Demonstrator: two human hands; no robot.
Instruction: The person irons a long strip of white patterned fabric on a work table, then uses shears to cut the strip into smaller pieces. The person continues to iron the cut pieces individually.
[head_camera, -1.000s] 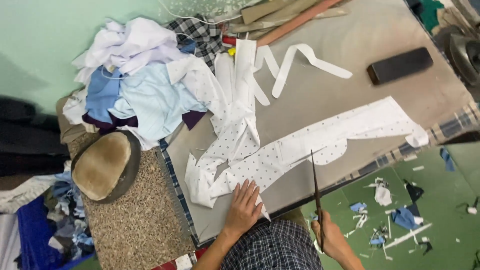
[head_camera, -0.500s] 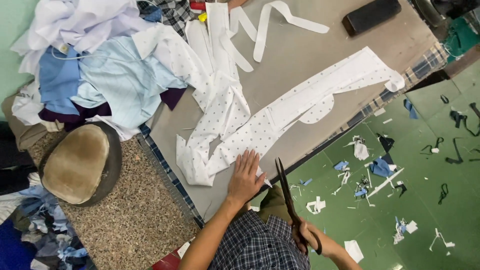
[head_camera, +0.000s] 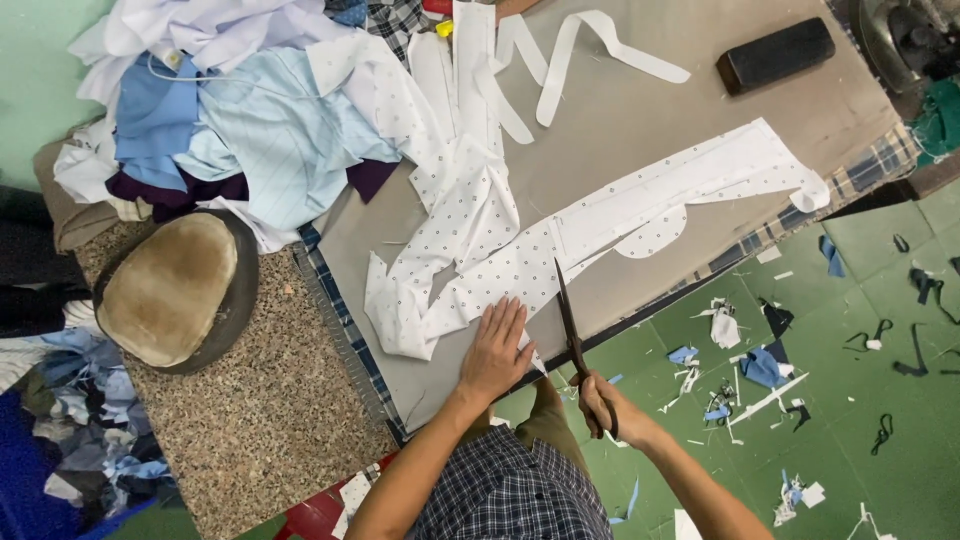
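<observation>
You are pressing your left hand (head_camera: 495, 352) flat, fingers spread open, on the near end of the long white dotted cotton piece (head_camera: 560, 240), which is lying across the grey felt-covered surface (head_camera: 620, 110) from near left to far right. Your right hand (head_camera: 600, 402) is closing around the handles of the long dark steel scissors (head_camera: 570, 325), whose slim blades are pointing away from you and meeting the fabric's near edge just to the right of your left hand. A rounded, pocket-shaped flap of the same dotted cloth is sitting under the strip's middle.

Narrow white fabric strips (head_camera: 560, 60), smooth and curling, are lying at the far side of the surface, and a flat black rectangular block (head_camera: 775, 55) is resting at the far right. A soft crumpled heap of pale blue, white and dark purple cloth (head_camera: 230, 120) is piling up at the far left. Near left of it, a worn tan oval cushion (head_camera: 175, 290) is sitting on a speckled stone slab (head_camera: 270, 420). To the right, small scraps of blue, white and black cloth (head_camera: 760, 370) are littering the green floor (head_camera: 880, 450).
</observation>
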